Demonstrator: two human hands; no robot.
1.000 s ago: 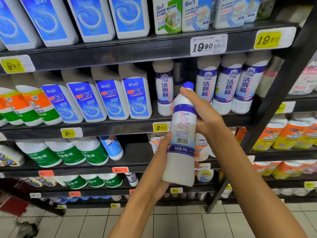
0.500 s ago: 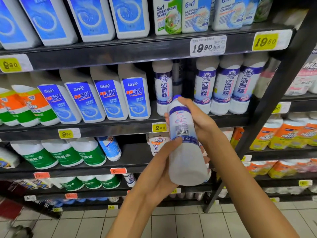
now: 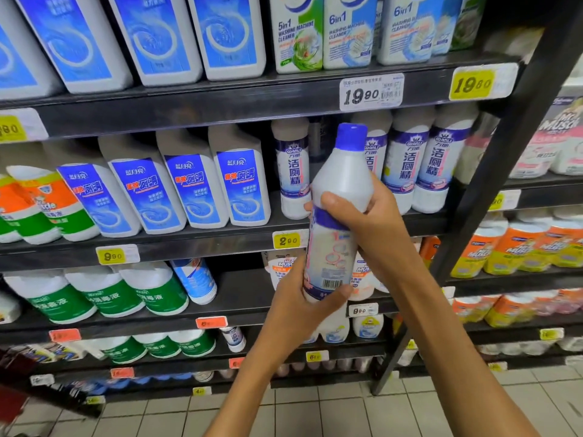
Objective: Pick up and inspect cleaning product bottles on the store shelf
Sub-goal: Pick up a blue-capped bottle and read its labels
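The bottle [image 3: 339, 212] is held up in front of the middle shelf [image 3: 202, 244], nearly upright and leaning a bit right, so it covers part of the row of matching bottles [image 3: 407, 165] behind it and the edge of a yellow tag [image 3: 286, 240]. Blue-label jugs [image 3: 186, 190] sit off to the left. Right hand [image 3: 366, 212] wraps round the bottle's upper body, thumb across the front; left hand [image 3: 299, 307] grips the bottom end. It's white with a blue cap, barcode side facing the camera.
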